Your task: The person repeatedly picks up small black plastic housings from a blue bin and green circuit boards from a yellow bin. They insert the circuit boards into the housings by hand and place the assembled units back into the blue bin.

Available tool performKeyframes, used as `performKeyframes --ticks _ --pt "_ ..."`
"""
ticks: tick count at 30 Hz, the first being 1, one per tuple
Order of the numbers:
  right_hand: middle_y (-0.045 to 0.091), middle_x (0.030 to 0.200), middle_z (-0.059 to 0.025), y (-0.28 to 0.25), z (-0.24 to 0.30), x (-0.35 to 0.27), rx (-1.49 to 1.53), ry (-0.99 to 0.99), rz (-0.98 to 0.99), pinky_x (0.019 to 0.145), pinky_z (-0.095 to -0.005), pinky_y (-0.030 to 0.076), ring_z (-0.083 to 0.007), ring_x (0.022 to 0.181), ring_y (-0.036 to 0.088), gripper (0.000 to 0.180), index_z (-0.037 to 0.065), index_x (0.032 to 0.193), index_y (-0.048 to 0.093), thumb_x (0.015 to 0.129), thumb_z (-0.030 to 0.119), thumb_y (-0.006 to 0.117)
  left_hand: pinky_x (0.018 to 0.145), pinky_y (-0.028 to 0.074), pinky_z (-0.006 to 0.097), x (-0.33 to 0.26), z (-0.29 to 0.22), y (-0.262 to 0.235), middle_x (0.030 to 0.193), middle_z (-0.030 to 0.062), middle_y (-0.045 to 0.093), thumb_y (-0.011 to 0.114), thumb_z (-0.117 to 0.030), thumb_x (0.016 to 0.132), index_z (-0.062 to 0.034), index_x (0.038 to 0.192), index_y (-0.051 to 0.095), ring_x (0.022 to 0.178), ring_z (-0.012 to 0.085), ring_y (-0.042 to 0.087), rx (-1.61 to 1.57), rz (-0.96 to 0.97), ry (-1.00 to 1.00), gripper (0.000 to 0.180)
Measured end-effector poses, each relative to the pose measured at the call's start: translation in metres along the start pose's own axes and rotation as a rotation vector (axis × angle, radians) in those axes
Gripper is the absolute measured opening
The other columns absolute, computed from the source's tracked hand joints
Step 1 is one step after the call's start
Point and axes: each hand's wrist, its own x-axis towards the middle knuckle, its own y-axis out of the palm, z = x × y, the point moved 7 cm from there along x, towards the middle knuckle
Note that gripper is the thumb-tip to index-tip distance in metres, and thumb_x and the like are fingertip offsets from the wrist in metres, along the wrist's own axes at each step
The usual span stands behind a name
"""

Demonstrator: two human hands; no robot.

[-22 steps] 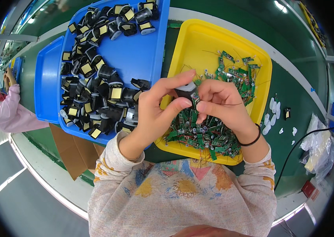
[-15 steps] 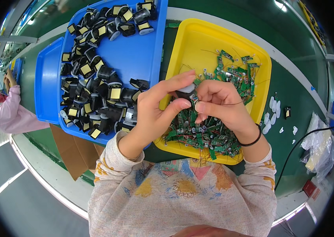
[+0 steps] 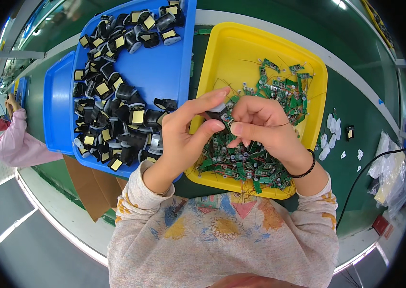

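Over the yellow tray (image 3: 222, 43), my left hand (image 3: 181, 137) is closed on a small black plastic housing (image 3: 217, 111) with a greyish end, held between thumb and fingers. My right hand (image 3: 267, 122) meets it from the right. Its thumb and index finger are pinched at the housing's side, and a thin dark wire (image 3: 282, 125) trails from them to the right. Whatever small part sits between the fingertips is mostly hidden. Below both hands lies a heap of green circuit boards (image 3: 260, 168) with fine wires.
A blue tray (image 3: 159, 67) at left holds many black housings (image 3: 138, 116) with pale yellow pads. Another blue tray (image 3: 59, 105) and a cardboard box (image 3: 85, 185) adjoin it. White flat pieces (image 3: 332, 127), a black cable (image 3: 356, 185) and plastic bags (image 3: 390, 177) lie right. A co-worker (image 3: 20, 139) sits far left.
The black housing has turned slightly in my left hand, so less of its greyish end shows. Both hands stay together, shifted a little to the left in the picture.
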Motion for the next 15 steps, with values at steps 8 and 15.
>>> performKeyframes --ticks 8,15 --pt "0.057 0.073 -0.0006 0.0024 0.0101 -0.0037 -0.092 -0.182 -0.088 0.059 -0.0172 0.042 -0.0037 0.066 0.053 0.007 0.0 0.081 0.053 0.079 0.001 0.06 0.084 0.043 0.031 -0.0011 0.001 -0.0016 0.114 0.0192 0.054 0.06 0.003 0.076 0.0015 0.107 0.05 0.107 0.0261 0.052 -0.16 -0.133 -0.03 0.033" --pt "0.058 0.07 -0.002 0.0008 0.007 -0.002 -0.069 -0.069 -0.045 0.057 -0.0188 0.045 -0.0063 0.062 0.056 0.01 -0.001 0.083 0.054 0.079 0.004 0.061 0.09 0.041 0.034 -0.0002 -0.0033 -0.0019 0.112 0.0209 0.054 0.062 0.002 0.074 0.0027 0.106 0.051 0.108 0.0286 0.052 -0.15 -0.104 0.04 0.034"
